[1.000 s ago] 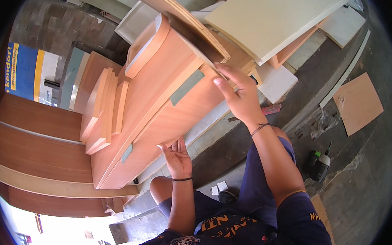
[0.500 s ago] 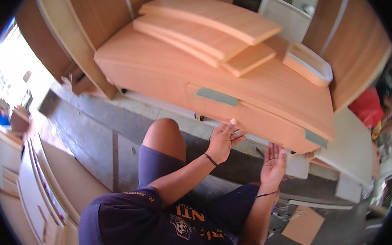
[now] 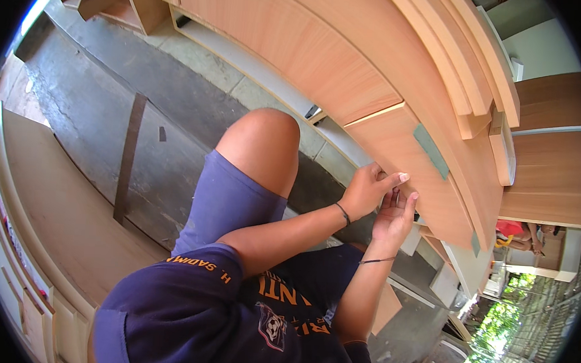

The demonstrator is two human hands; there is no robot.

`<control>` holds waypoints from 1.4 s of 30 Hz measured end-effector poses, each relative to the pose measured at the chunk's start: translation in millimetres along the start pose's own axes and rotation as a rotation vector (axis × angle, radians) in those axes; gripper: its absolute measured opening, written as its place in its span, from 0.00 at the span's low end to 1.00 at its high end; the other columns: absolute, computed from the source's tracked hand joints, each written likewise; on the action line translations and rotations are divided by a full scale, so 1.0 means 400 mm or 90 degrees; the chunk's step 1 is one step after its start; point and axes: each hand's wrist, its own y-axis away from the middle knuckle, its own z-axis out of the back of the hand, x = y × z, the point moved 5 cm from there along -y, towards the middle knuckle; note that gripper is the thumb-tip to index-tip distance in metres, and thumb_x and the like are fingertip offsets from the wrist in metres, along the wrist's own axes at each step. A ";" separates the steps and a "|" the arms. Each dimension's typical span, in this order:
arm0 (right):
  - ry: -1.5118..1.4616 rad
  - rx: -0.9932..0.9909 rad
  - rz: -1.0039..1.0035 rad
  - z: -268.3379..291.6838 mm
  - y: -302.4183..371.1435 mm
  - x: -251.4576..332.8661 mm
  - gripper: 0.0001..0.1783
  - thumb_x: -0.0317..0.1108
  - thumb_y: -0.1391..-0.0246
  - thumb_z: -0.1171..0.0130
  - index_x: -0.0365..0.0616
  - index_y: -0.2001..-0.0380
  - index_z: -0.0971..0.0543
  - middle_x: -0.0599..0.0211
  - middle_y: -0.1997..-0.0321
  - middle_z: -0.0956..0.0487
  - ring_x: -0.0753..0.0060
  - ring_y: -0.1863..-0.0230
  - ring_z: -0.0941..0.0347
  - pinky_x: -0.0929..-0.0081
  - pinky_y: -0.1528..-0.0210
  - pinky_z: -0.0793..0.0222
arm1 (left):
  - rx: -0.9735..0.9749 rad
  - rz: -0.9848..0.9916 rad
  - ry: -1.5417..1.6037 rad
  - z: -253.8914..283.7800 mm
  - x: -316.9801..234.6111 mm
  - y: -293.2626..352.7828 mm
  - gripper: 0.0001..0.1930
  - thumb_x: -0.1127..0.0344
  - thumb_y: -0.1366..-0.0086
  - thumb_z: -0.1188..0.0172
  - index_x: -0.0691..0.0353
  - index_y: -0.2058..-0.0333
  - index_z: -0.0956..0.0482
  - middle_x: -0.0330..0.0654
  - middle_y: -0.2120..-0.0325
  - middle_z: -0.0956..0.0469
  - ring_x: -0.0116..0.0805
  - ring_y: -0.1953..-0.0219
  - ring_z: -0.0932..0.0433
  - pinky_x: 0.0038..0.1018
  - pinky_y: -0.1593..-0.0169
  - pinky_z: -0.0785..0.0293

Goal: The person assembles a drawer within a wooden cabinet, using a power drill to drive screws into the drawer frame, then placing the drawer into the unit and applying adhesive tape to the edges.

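A wood-grain drawer front (image 3: pixel 399 145) sits low in the long cabinet before me, its pale left edge standing slightly proud of the neighbouring front (image 3: pixel 292 42). One green tape strip (image 3: pixel 431 151) spans its upper edge, and a second strip (image 3: pixel 476 245) lies near its right end. My left hand (image 3: pixel 368 194) pinches the lower edge, thumb on the face and fingers curled under. Close beside it, palm up, my right hand (image 3: pixel 392 222) grips the same edge with fingers bent behind it. The fingertips of both hands are partly hidden.
Curved wood boards (image 3: pixel 455 52) are stacked on the cabinet top, with a small rounded tray (image 3: pixel 502 151) beside them. Large panels (image 3: pixel 57 187) lean at the left. A loose board (image 3: pixel 387 309) lies on the floor at right. Another person (image 3: pixel 530 237) is at the far right.
The view has turned and come nearer to the cabinet. My right hand has moved left along the lower edge, close to my left hand, and its fingers have bent.
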 end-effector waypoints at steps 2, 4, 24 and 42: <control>0.011 -0.007 0.017 -0.007 0.003 0.006 0.25 0.45 0.49 0.41 0.39 0.53 0.31 0.66 0.55 0.28 0.73 0.54 0.32 0.76 0.50 0.34 | -0.004 0.003 0.004 0.007 -0.012 0.001 0.18 0.61 0.42 0.39 0.73 0.62 0.28 0.44 0.69 0.22 0.25 0.66 0.26 0.20 0.63 0.30; 0.018 -0.013 0.032 -0.002 -0.001 0.007 0.26 0.45 0.49 0.41 0.37 0.53 0.32 0.64 0.54 0.28 0.72 0.52 0.33 0.76 0.49 0.35 | -0.012 -0.008 0.051 0.015 -0.024 -0.002 0.18 0.63 0.43 0.39 0.73 0.61 0.29 0.45 0.67 0.22 0.26 0.63 0.26 0.21 0.60 0.29; 0.071 -0.019 0.091 0.010 -0.004 0.039 0.26 0.46 0.48 0.43 0.40 0.52 0.35 0.58 0.51 0.32 0.67 0.50 0.35 0.73 0.44 0.36 | -0.169 -0.053 0.373 0.138 -0.132 0.009 0.18 0.64 0.44 0.38 0.65 0.56 0.27 0.37 0.62 0.24 0.23 0.59 0.27 0.21 0.55 0.31; 0.020 -0.024 0.060 -0.002 0.010 0.038 0.23 0.40 0.48 0.42 0.37 0.54 0.33 0.59 0.55 0.28 0.68 0.54 0.32 0.75 0.52 0.28 | -0.152 -0.053 0.279 0.157 -0.156 0.005 0.21 0.64 0.45 0.36 0.74 0.59 0.29 0.44 0.63 0.23 0.26 0.61 0.25 0.21 0.56 0.28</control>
